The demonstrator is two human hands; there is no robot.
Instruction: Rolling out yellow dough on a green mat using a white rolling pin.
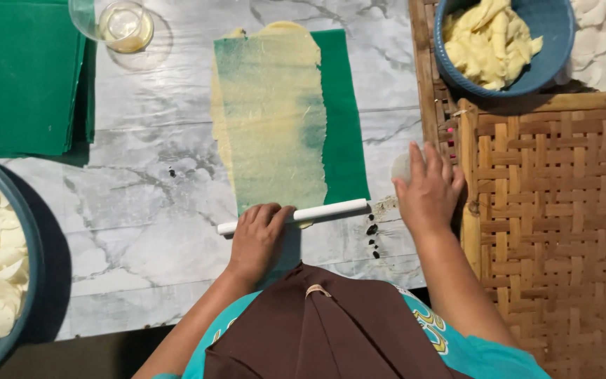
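Left hand [257, 235] pressed flat, fingers released, on white roller [294, 216] at worktop's [142, 203] near edge. Right hand [427, 191] covered a pale round thing [401, 167], mostly hidden; grip unclear. Thin dough sheet [271, 116] lay beyond the roller.

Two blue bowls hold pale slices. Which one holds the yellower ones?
The blue bowl at top right, on the woven bamboo tray. Its slices are yellow; those in the bowl at the left edge are white.

Marble [142, 203] free left; woven tray [562, 231] prob. blocks rt.
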